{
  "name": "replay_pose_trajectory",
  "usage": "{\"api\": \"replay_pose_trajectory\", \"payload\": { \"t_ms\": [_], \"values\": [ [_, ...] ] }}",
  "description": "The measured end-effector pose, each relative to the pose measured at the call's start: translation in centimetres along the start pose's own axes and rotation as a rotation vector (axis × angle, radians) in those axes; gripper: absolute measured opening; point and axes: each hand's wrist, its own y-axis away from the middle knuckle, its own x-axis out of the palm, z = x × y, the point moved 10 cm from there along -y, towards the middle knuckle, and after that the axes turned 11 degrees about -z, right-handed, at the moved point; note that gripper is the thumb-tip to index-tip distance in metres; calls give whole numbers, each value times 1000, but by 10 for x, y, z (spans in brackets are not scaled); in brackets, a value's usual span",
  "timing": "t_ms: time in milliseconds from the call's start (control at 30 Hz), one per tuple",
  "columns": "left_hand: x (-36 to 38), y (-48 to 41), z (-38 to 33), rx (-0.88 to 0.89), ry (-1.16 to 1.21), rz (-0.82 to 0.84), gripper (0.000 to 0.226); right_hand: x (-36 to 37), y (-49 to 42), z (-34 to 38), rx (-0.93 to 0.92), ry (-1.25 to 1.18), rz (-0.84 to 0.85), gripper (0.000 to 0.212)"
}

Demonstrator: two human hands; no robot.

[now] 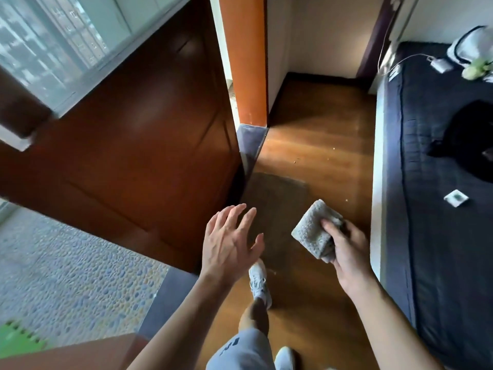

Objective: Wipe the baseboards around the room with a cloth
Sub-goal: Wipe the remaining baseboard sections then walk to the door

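1. The left hand (229,241) is reaching forward above the wooden floor (320,161) beside the open door (133,145), its back facing up, fingers spread wide and holding nothing.
2. The right hand (344,249) is gripping a folded grey cloth (316,231), thumb pressing on top and fingers curling underneath.
3. The cloth is hanging above the floor, well apart from the grey baseboard (250,140) at the door frame's foot.

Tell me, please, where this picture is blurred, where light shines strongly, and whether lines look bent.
In the head view, the window and pebbled floor at left are blurred; the cloth in the right hand is sharp; the wide lens bows the bed; sheen lies on the door, a bright patch on the wooden floor.
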Motion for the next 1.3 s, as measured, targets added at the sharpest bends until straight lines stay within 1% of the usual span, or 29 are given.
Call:
{"api": "replay_pose_trajectory", "payload": {
  "t_ms": [133, 300, 467, 567, 733, 933, 1133, 1300],
  "values": [
    [33, -61, 11, 20, 11, 22, 56, 33, -45, 22, -4, -4, -25, 5],
    [69, -164, 35, 38, 41, 19, 59, 90, -115, 66, -11, 3, -64, 13],
    [99, -259, 48, 88, 82, 11, 58, 140, -176, 111, -31, -16, -126, 1],
    [116, -307, 51, 122, 111, -3, 54, 163, -206, 127, -27, -35, -148, 1],
    [150, -361, 44, 167, 137, 24, 53, 174, -252, 137, 9, -60, -210, 5],
    [194, -429, 29, 188, 155, 61, 54, 180, -326, 154, 27, -55, -250, 3],
    [248, -524, 0, 191, 114, 77, 58, 191, -429, 190, 40, -69, -236, 3],
    [293, -617, -42, 163, 81, 95, 58, 194, -536, 244, 61, -56, -210, 7]
  ]
}}
